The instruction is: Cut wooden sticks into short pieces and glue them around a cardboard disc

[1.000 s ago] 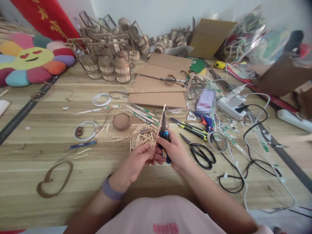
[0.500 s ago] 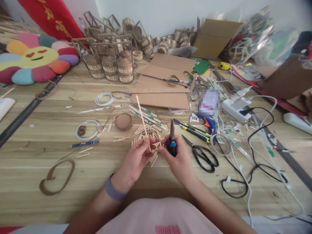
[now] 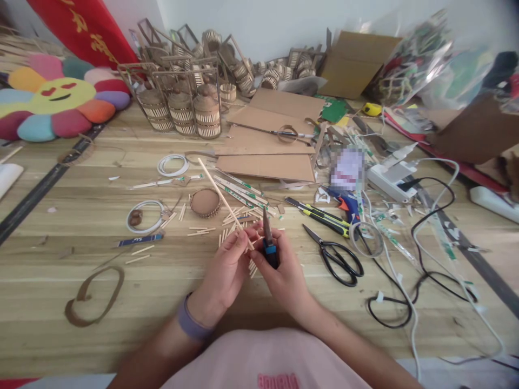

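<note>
My left hand is closed, pinching a long thin wooden stick that slants up and to the left. The stick's lower end lies by the fingers of my right hand. My right hand is wrapped round a tool with a black-and-blue handle and a dark, pointed metal end facing away from me; its exact kind is not clear. Both hands nearly touch. Beneath and beyond them lie short cut sticks, partly hidden by my fingers. A small round brown base with a beaded-looking rim sits just beyond.
Black scissors, a yellow-and-black utility knife and a blue glue gun lie to the right, near loose cables. Cardboard sheets are ahead. Small slatted baskets stand at the back left. A brown strip loop lies left.
My right hand has moved left with the tool, closer to my left hand. The long stick has tilted further to the left, and its lower end now reaches my right fingers.
</note>
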`<state>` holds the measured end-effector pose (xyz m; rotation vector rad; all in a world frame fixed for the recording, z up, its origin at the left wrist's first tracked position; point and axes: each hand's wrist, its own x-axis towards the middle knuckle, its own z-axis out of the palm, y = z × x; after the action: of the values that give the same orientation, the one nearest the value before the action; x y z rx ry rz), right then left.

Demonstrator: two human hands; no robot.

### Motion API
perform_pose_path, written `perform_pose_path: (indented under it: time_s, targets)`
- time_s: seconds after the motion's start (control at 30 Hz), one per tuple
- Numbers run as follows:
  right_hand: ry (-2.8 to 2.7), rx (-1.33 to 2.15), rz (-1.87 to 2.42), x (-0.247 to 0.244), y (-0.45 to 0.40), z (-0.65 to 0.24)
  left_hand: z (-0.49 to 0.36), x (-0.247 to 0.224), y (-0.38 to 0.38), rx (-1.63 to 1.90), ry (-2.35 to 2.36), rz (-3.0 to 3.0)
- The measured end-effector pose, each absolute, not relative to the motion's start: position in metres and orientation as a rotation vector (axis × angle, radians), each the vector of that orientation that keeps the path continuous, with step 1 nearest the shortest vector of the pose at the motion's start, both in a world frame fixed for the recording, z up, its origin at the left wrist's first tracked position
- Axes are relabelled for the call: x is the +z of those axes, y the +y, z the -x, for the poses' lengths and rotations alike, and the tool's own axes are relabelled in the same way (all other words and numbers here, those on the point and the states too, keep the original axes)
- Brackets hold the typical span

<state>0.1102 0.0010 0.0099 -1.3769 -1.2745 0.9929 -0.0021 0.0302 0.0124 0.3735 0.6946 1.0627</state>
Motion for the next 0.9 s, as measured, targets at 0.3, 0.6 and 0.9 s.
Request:
perform_pose_path:
  time_s: [0.3, 0.6, 0.9]
  targets:
    - [-1.396, 0.879, 1.686, 0.000, -0.003, -0.148, 0.009, 0.019, 0.037, 1.261, 0.938, -0.443]
    - [-1.417, 0.746, 1.625, 0.003, -0.001, -0.130, -0.002, 0.014, 0.025, 0.958, 0.857, -0.416]
    - [-1.248, 1.087, 1.609, 0.013, 0.003, -0.135, 0.000, 0.014, 0.026, 1.060, 0.906, -0.418]
